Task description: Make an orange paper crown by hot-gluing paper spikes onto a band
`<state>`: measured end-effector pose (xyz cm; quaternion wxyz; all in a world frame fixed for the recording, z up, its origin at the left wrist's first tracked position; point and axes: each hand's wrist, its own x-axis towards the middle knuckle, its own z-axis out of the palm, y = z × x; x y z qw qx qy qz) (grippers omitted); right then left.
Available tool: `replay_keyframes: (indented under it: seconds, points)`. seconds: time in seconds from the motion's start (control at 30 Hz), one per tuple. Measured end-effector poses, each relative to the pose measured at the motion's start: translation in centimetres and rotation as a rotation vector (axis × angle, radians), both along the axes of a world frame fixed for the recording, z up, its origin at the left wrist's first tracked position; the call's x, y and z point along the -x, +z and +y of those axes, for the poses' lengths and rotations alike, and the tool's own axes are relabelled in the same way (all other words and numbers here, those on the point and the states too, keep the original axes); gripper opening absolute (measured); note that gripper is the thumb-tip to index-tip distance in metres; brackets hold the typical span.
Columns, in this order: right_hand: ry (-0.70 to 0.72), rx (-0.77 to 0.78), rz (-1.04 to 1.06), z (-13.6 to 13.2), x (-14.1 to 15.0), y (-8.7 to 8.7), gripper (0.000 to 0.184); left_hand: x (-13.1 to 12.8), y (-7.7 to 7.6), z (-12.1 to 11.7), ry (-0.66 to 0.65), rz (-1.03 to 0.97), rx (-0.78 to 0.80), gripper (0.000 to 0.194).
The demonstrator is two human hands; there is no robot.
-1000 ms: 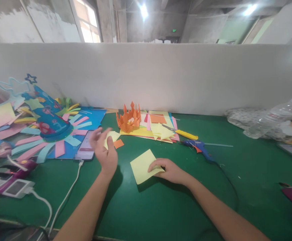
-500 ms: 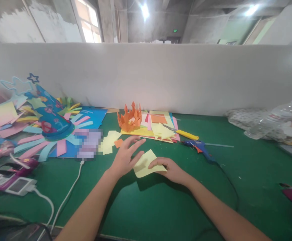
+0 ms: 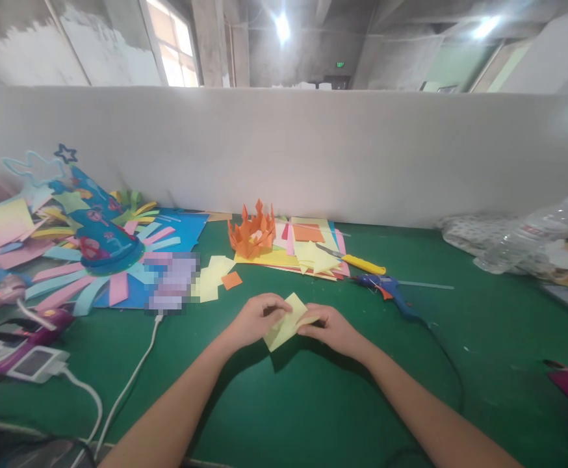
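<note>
A small sheet of pale yellow paper [image 3: 286, 327] is held a little above the green table between both hands. My left hand [image 3: 257, 318] pinches its left edge, thumb and fingers closed on it. My right hand [image 3: 330, 328] grips the right corner, and the paper bends there between thumb and fingers. Beyond the hands stands an orange folded-paper crown [image 3: 252, 235] on coloured sheets. Left of it lie several pale yellow paper pieces [image 3: 210, 279], with a small orange paper square [image 3: 232, 281] beside them.
To the right lie a yellow-handled utility knife [image 3: 362, 263] and a blue glue gun [image 3: 386, 289] with its cord. A decorated blue cone hat [image 3: 101, 221] stands at left, near a white cable [image 3: 140, 374]. A plastic bottle [image 3: 532, 234] leans at far right. A white partition [image 3: 284, 149] closes the back.
My left hand has come down from its raised, spread position and closed on the paper's left side. The paper has turned and its right side is now bent in my right hand.
</note>
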<state>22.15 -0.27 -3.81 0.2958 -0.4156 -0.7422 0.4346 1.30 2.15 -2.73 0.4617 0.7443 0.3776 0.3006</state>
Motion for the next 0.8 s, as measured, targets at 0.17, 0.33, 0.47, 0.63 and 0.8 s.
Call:
replay_keyframes:
  seconds: [0.17,0.33,0.47,0.63,0.8]
  points:
    - [-0.098,0.125,0.046,-0.2,0.3,0.2,0.03,-0.6,0.1,-0.5,-0.05,-0.067,0.107,0.037]
    - [-0.229,0.145,0.037,-0.3,0.6,-0.3,0.037,-0.9,-0.2,-0.7,-0.017,-0.062,0.141,0.035]
    - [-0.215,0.14,0.217,0.0,0.3,0.0,0.037,-0.9,-0.5,-0.6,-0.002,-0.083,0.196,0.032]
    - [-0.26,0.282,0.341,1.4,0.3,2.4,0.037,-0.9,-0.5,-0.6,-0.089,-0.105,0.239,0.029]
    - [-0.193,0.573,0.322,5.4,3.1,4.0,0.027,-1.1,-0.5,-0.8,-0.148,-0.089,0.231,0.031]
